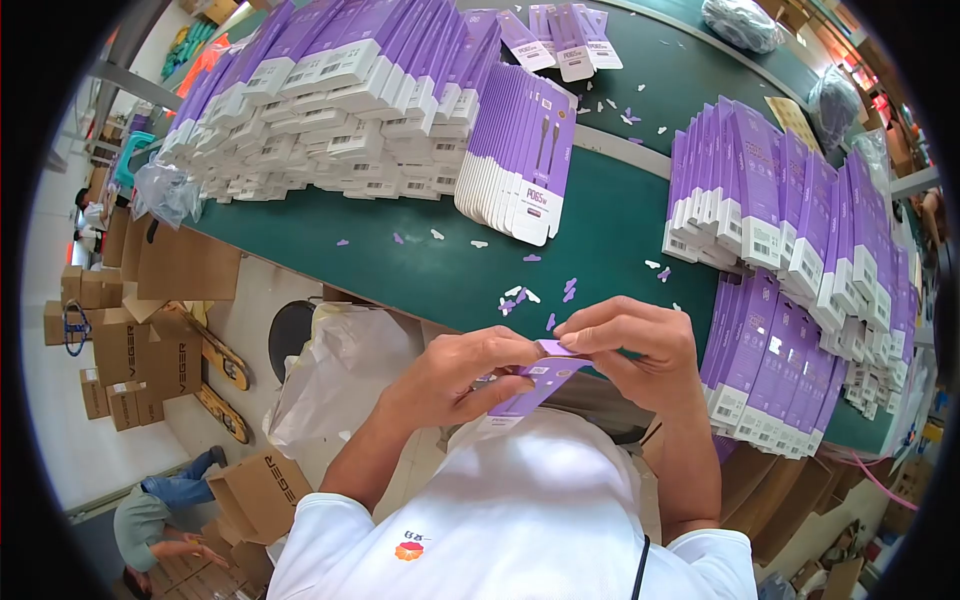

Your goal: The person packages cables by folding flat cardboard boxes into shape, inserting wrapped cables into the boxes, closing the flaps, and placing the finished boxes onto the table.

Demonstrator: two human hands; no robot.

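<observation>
A purple and white box (540, 385) is held in front of my chest, close to the table's near edge. My left hand (470, 370) grips its side between thumb and fingers. My right hand (635, 345) pinches the flap at its top end, which is bent over. Small purple and white cut-out pieces (515, 298) lie on the green table (400, 270) just beyond my hands. A row of flat purple boxes (520, 160) leans together further back.
Large stacks of purple boxes (330, 90) fill the back left, and more stacks (770, 220) stand at the right. Loose cartons (570, 45) lie at the back. Below left are brown cardboard boxes (150, 350), a plastic bag (340, 370) and a bending person (150, 520).
</observation>
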